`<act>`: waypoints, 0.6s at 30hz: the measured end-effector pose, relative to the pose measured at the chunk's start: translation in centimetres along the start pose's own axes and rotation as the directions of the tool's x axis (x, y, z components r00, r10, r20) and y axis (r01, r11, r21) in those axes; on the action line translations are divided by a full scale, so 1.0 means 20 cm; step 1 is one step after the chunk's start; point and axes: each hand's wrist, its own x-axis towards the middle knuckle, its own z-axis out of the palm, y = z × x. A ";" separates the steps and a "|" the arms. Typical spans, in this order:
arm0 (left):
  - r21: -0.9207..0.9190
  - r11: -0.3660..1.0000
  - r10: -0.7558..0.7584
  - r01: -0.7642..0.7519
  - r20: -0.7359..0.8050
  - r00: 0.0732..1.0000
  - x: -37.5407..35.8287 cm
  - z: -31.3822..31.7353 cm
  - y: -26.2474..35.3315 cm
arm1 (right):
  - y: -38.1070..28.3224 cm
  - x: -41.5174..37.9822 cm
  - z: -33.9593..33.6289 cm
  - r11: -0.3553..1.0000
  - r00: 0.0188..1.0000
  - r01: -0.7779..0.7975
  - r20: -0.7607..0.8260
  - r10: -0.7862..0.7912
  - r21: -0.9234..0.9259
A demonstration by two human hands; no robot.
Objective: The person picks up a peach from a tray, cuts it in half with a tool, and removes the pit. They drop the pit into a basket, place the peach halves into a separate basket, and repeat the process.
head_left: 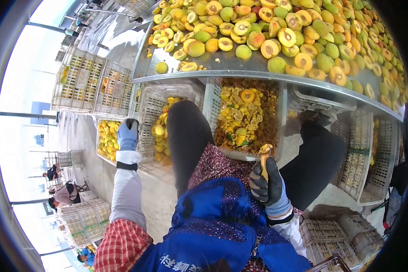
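My right hand [268, 185], in a grey-black coated glove, is closed round the wooden handle of a pitting tool [264, 168]. A yellow bit of peach [265, 148] covers the tool's tip. My left hand [128, 133], gloved the same way, is stretched out to the left beside a white crate of yellow peach halves [108, 139]; its fingers are mostly hidden behind the back of the hand. Between my knees stands a crate of pits and peach scraps [241, 120]. Whole and halved peaches [276, 38] are heaped on the metal table [204, 72] before me.
Another crate [152, 102] with peaches stands by my left knee. Stacked crates [79, 81] rise at the far left, more crates [365, 156] stand at the right, and others [333, 233] lie behind me. People [65, 192] sit farther off at the left.
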 end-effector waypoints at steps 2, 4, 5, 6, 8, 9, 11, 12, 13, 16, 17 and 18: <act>-0.210 0.977 0.043 -0.044 -0.012 0.999 0.11 0.00 0.19 | -0.01 0.03 0.02 1.000 1.000 -0.004 -0.029 0.004 -0.009; -0.367 0.928 0.102 -0.058 0.101 0.990 0.30 0.10 0.39 | -0.03 0.09 0.05 0.996 0.996 0.012 -0.085 -0.020 -0.090; -0.367 0.923 0.166 -0.120 0.096 0.981 0.38 0.14 0.55 | -0.04 0.12 0.06 0.996 0.996 0.014 -0.089 -0.022 -0.087; -0.393 0.909 0.196 -0.137 0.114 0.974 0.47 0.19 0.71 | -0.04 0.14 0.08 0.991 0.978 0.011 -0.207 -0.038 -0.130; -0.298 0.864 0.448 -0.405 0.092 0.889 0.79 0.38 0.85 | -0.07 0.18 0.06 0.987 0.957 0.013 -0.283 -0.058 -0.158; -0.136 0.906 0.413 -0.400 0.082 0.907 0.98 0.51 0.90 | -0.08 0.20 0.05 0.987 0.954 0.026 -0.291 -0.072 -0.159; 0.047 0.918 0.389 -0.394 0.087 0.917 1.11 0.59 1.18 | -0.11 0.24 0.01 1.000 0.951 0.028 -0.308 -0.028 -0.004; 0.031 0.947 0.315 -0.319 0.087 0.945 1.13 0.61 1.31 | -0.12 0.25 -0.01 0.998 0.954 0.033 -0.300 -0.015 0.054; -0.210 0.956 0.239 -0.203 0.168 0.956 1.39 0.83 1.24 | -0.14 0.26 -0.02 0.998 0.953 0.043 -0.303 -0.024 0.053; -0.320 0.914 0.369 -0.250 0.392 0.843 1.69 1.25 1.17 | -0.16 0.26 -0.06 0.979 0.964 0.083 -0.266 -0.031 0.188; -0.458 0.885 0.301 -0.083 0.427 0.853 1.66 1.25 1.23 | -0.16 0.27 -0.07 0.978 0.963 0.087 -0.266 -0.034 0.191; -0.519 0.848 0.390 -0.107 0.476 0.788 1.54 1.12 1.34 | -0.16 0.27 -0.08 0.973 0.960 0.094 -0.277 -0.032 0.213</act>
